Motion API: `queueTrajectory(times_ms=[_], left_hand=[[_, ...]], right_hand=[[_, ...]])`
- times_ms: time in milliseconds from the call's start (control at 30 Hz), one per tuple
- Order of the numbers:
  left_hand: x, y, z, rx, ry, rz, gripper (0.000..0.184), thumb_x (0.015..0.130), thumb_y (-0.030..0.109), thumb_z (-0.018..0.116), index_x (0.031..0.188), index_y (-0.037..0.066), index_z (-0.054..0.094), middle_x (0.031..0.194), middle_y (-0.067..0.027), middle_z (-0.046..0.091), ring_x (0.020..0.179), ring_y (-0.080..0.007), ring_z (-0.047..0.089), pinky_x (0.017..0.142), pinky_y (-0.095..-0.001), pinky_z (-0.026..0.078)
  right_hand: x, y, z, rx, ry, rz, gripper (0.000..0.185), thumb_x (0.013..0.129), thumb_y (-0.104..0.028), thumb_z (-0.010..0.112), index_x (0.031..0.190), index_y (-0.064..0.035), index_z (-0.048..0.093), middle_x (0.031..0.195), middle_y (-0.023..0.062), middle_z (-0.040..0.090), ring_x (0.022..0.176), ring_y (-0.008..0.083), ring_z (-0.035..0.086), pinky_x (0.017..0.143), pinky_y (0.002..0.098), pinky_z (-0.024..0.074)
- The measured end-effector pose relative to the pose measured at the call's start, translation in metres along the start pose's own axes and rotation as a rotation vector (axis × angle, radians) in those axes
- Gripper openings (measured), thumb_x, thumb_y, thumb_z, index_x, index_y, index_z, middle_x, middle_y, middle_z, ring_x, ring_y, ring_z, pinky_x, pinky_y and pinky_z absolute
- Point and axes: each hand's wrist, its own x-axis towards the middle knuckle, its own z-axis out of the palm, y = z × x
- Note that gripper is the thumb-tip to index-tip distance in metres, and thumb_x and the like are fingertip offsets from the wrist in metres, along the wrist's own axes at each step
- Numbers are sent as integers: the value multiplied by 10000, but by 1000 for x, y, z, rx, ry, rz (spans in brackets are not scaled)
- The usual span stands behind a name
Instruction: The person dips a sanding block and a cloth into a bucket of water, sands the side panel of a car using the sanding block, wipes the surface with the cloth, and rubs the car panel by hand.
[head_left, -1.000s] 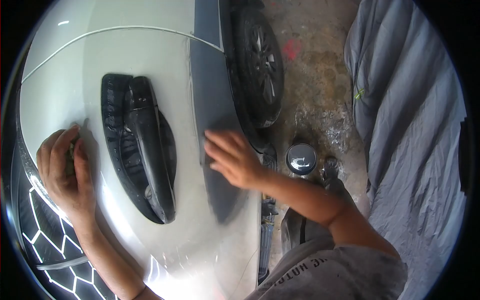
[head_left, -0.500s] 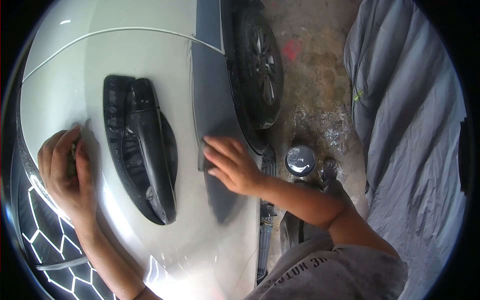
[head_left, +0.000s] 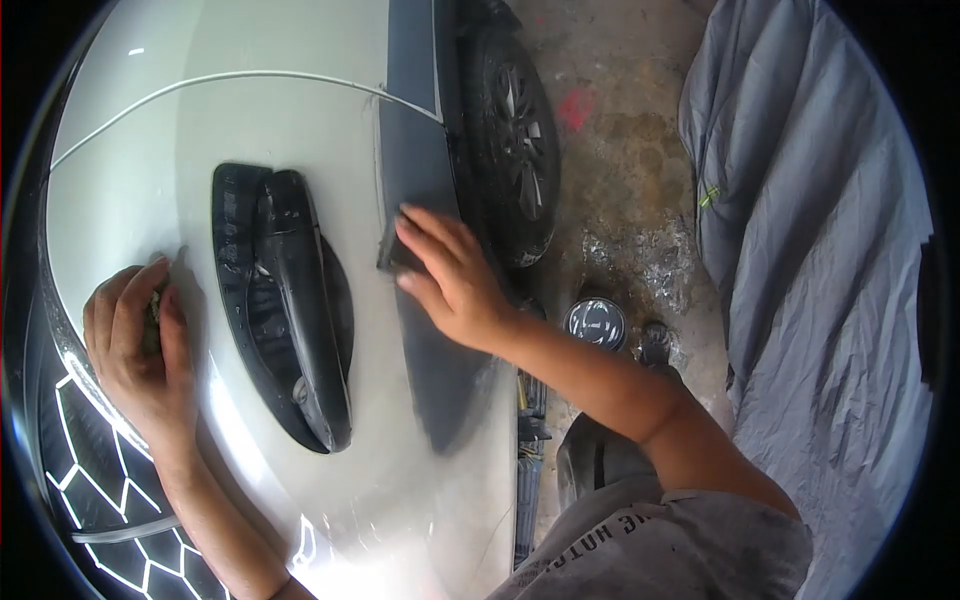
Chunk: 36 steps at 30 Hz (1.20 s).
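My right hand [head_left: 458,285] is closed on a dark sanding block [head_left: 388,250], partly hidden under the fingers. The block lies against the dark grey strip [head_left: 440,390] along the pale car panel [head_left: 340,130]. My left hand [head_left: 135,355] rests on the same panel at the far left. Its fingers curl round a small greenish pad [head_left: 153,325], mostly covered, whose exact kind I cannot make out. Between the two hands is a black door handle [head_left: 300,300] in a dark wet recess.
A wheel [head_left: 520,140] stands beyond the panel at upper right. On the stained concrete floor is a round bucket [head_left: 595,323], close to a shoe [head_left: 655,345]. A grey cover sheet [head_left: 800,250] hangs along the right. Window glass [head_left: 100,480] reflects bright light lines at lower left.
My right hand and the block have slid up the image along the grey strip. My left hand keeps its place on the panel. The view has shifted slightly.
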Motion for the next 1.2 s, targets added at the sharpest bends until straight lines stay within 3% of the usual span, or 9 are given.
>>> queueTrajectory(times_ms=[167, 367, 500, 667, 800, 900, 967, 1033, 1200], left_hand=[[0, 2, -1, -13, 16, 33, 247, 942, 100, 655, 1175, 71, 730, 1158, -107, 686, 1133, -296, 628, 998, -424, 502], [2, 3, -2, -2, 24, 25, 263, 927, 102, 670, 1181, 73, 726, 1154, -108, 685, 1141, -306, 624, 1002, -425, 491], [2, 5, -2, -7, 20, 37, 269, 920, 88, 673, 1183, 72, 724, 1146, -110, 687, 1135, -307, 626, 1005, -426, 489], [2, 3, -3, 11, 27, 39, 267, 919, 68, 665, 1179, 71, 724, 1143, -109, 688, 1120, -303, 627, 1005, -426, 487], [2, 4, -2, -19, 19, 60, 256, 926, 63, 662, 1174, 73, 725, 1137, -105, 690, 1108, -296, 630, 998, -421, 490], [2, 2, -1, 5, 34, 58, 250, 925, 62, 667, 1168, 73, 727, 1125, -102, 693, 1098, -291, 634, 993, -415, 492], [3, 2, 0, 10, 44, 55, 249, 920, 60, 670, 1162, 72, 728, 1118, -101, 697, 1092, -289, 638, 991, -413, 492], [3, 4, -2, -3, 49, 55, 250, 913, 57, 672, 1155, 72, 730, 1111, -100, 701, 1087, -288, 642, 990, -412, 493], [4, 6, -2, 14, 76, 57, 244, 891, 53, 676, 1127, 80, 735, 1106, -99, 708, 1084, -293, 651, 982, -414, 496]], right_hand=[[110, 45, 3, -12, 174, 36, 515, 938, -136, 690, 1406, 27, 548, 1473, 215, 521, 1313, 407, 523, 1099, 497, 417], [52, 17, 5, 6, 135, -33, 471, 935, -122, 682, 1362, 41, 567, 1414, 209, 567, 1272, 393, 540, 1087, 459, 426], [110, 42, 1, 11, 184, -43, 461, 949, -127, 654, 1374, 31, 565, 1419, 176, 571, 1253, 391, 545, 1070, 462, 430], [69, 32, 3, -24, 134, -73, 457, 942, -137, 670, 1358, 31, 580, 1400, 192, 584, 1253, 400, 551, 1072, 467, 444], [113, 46, -1, -22, 174, -70, 475, 924, -126, 690, 1364, 18, 583, 1390, 217, 587, 1267, 399, 553, 1078, 473, 444], [90, 42, 3, -66, 177, -93, 477, 923, -122, 688, 1364, 25, 581, 1401, 217, 577, 1268, 406, 551, 1078, 477, 443], [64, 25, 0, -54, 93, -46, 486, 923, -116, 684, 1369, 43, 573, 1432, 214, 547, 1267, 418, 546, 1088, 475, 434], [73, 29, 0, -38, 124, -58, 469, 928, -116, 680, 1357, 45, 581, 1413, 205, 566, 1262, 419, 541, 1094, 475, 426], [109, 38, 10, -107, 277, 141, 431, 943, -155, 673, 1319, 45, 602, 1374, 201, 596, 1238, 419, 531, 1091, 479, 417]])
